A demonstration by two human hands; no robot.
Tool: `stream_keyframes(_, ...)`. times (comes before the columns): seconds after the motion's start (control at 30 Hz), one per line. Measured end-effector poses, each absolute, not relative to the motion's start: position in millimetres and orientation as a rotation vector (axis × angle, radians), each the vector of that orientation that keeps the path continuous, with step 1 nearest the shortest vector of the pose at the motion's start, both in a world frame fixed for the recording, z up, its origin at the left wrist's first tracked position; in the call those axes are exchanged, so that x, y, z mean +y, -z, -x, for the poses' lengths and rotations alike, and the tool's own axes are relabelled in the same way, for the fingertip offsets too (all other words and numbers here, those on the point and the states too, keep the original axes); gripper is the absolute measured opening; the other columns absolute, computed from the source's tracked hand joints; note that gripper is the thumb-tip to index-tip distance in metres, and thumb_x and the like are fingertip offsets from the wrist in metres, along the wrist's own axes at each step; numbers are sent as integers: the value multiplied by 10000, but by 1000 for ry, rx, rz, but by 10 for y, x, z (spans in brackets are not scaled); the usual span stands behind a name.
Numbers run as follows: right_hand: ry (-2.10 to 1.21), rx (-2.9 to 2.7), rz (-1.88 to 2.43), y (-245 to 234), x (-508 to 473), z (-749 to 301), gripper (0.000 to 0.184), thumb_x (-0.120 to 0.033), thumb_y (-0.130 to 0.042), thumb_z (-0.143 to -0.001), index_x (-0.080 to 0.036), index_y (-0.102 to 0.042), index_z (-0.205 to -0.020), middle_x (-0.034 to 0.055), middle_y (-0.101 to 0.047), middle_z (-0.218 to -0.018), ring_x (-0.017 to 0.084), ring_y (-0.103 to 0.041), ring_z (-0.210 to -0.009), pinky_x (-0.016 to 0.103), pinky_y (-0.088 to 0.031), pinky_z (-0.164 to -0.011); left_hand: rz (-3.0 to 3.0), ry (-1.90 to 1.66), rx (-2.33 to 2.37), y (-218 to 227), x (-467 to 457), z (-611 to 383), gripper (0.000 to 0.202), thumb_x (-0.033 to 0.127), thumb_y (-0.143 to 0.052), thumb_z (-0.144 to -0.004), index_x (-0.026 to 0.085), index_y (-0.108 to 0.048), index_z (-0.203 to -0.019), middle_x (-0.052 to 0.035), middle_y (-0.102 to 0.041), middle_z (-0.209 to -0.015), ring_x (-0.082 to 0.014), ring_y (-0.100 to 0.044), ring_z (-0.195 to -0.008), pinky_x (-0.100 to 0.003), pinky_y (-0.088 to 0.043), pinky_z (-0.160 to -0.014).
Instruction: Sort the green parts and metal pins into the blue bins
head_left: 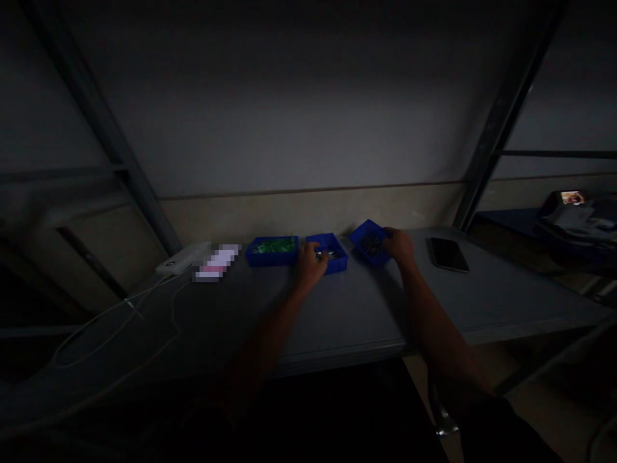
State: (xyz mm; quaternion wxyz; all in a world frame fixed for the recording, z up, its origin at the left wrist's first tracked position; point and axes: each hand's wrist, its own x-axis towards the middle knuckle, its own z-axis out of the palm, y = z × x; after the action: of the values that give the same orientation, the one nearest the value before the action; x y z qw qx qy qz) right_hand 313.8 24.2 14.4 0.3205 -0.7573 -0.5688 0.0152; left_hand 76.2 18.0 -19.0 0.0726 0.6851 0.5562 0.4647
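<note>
My right hand (399, 244) grips the right rim of a blue plastic bin (357, 236), which is tilted. Inside that bin lie many small dark metal pieces (371, 245) that look like screws. My left hand (311, 262) is at the left front corner of a second blue bin (340, 264), its fingers curled over the edge. Small shiny pieces (330, 254) show in this bin. Dim light hides what, if anything, is between my left fingers. Just left of that hand stands a third blue bin (272, 260) holding green plastic-looking items (276, 245).
The bins stand along the back of a grey table (337, 321). A dark phone-like device (448, 254) lies at the right. On the left are a blurred-out bright screen (218, 263), a white box (177, 262) and loose white cables (174, 308). Metal posts (506, 116) flank the table.
</note>
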Motion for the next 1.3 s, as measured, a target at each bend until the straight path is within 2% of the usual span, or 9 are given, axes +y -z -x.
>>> stream_keyframes(0.23,66,-1544,2029,-174,239,-3113,455,-136,-462,-710,-211,-600,-1136,106,-639,-1025,215,-595,-894,261,-433,-720,-2139,-1141,1757,166,15,-903,309,363,-532,-795,159,-526,-1027,-158,-363,-1302,-292,-311,-1285,-404,-306,-1027)
stream_keyframes(0.4,152,-1469,2005,-169,202,-3156,473,-116,-467,-703,-202,-595,-1150,117,-598,-1021,197,-583,-898,239,-417,-743,-2207,-1105,1761,133,15,-851,361,416,-577,-760,176,-522,-1023,-155,-288,-1365,-319,-292,-1295,-438,-323,-1010)
stream_keyframes(0.6,173,-1353,2028,-152,189,-3159,445,-121,-449,-705,-192,-597,-1119,122,-594,-1020,214,-576,-897,288,-419,-763,-2422,-1014,1659,87,-66,-825,525,418,-682,-661,202,-488,-1098,-122,-135,-1440,-339,-230,-1317,-438,-293,-1034)
stream_keyframes(0.73,255,-1435,1998,-174,189,-3171,384,-133,-458,-709,-167,-621,-1055,113,-600,-971,213,-560,-907,325,-382,-848,-2472,-869,1638,130,-71,-827,517,384,-686,-656,189,-493,-1094,-141,-141,-1428,-357,-189,-1328,-449,-277,-1039)
stream_keyframes(0.93,268,-1540,1901,-157,234,-3099,418,-88,-461,-675,-180,-626,-1048,108,-530,-1032,199,-542,-907,273,-396,-803,-2448,-812,1659,132,-57,-828,478,380,-658,-683,203,-492,-1095,-128,-178,-1408,-339,-191,-1330,-434,-270,-1044)
stream_keyframes(1.03,275,-1566,1905,-147,242,-3062,429,-80,-458,-676,-192,-624,-1055,100,-540,-1021,198,-538,-911,266,-400,-797,-2451,-814,1655,124,-51,-828,458,380,-655,-688,205,-497,-1081,-125,-201,-1397,-339,-205,-1323,-443,-274,-1041)
stream_keyframes(1.17,247,-1505,1973,-162,200,-3034,430,-98,-452,-706,-206,-617,-1088,95,-568,-1017,188,-564,-865,251,-414,-732,-2443,-829,1651,142,-31,-825,441,382,-649,-694,213,-501,-1073,-115,-225,-1384,-334,-223,-1316,-447,-285,-1032)
stream_keyframes(1.3,207,-1393,2034,-184,127,-3031,444,-116,-415,-758,-248,-604,-1137,107,-566,-1077,216,-587,-892,288,-424,-738,-2434,-833,1666,162,-8,-815,427,366,-648,-698,208,-508,-1070,-124,-244,-1370,-334,-258,-1297,-447,-285,-1028)
